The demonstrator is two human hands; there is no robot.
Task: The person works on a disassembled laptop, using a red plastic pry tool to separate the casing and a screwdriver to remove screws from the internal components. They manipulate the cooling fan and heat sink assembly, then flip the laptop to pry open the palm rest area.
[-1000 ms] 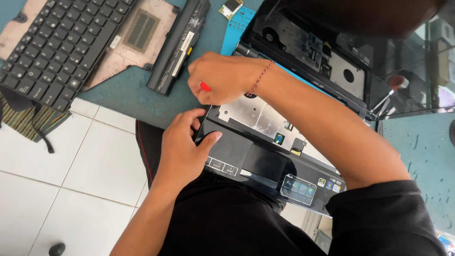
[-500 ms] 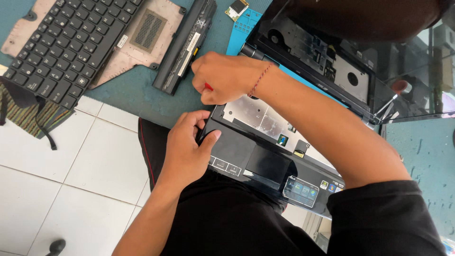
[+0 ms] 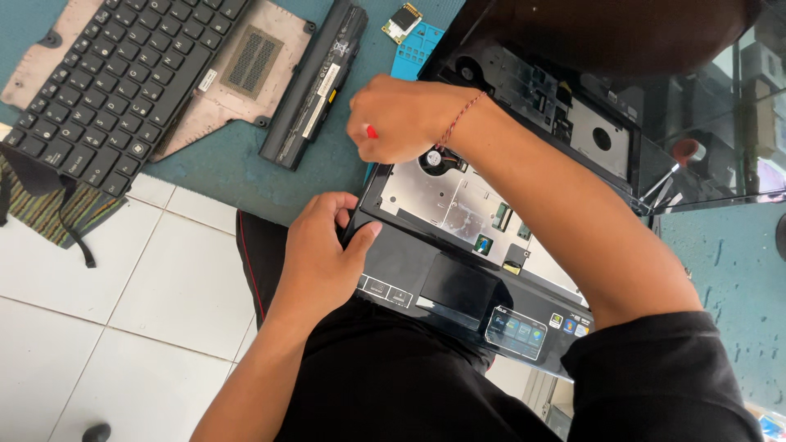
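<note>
A black laptop (image 3: 458, 282) with its keyboard removed lies half on my lap and half on the teal mat, its silver inner plate (image 3: 434, 192) exposed. My left hand (image 3: 323, 254) grips the laptop's left front corner. My right hand (image 3: 401, 119) is closed around a red-handled tool (image 3: 371, 131), held over the upper left of the open base near the fan opening (image 3: 434, 160). The tool's tip is hidden by my fingers.
On the teal mat (image 3: 229, 168) lie the detached black keyboard (image 3: 106, 82), a brown cover panel (image 3: 246, 69), a long black battery (image 3: 315, 86), a blue plastic piece (image 3: 417, 49) and a small circuit card (image 3: 403, 20). A red-handled screwdriver (image 3: 675, 164) lies at right. White floor tiles (image 3: 106, 327) spread below left.
The view has shifted slightly. My right hand with the red tool has stayed over the upper left of the laptop base, and my left hand keeps its grip on the corner.
</note>
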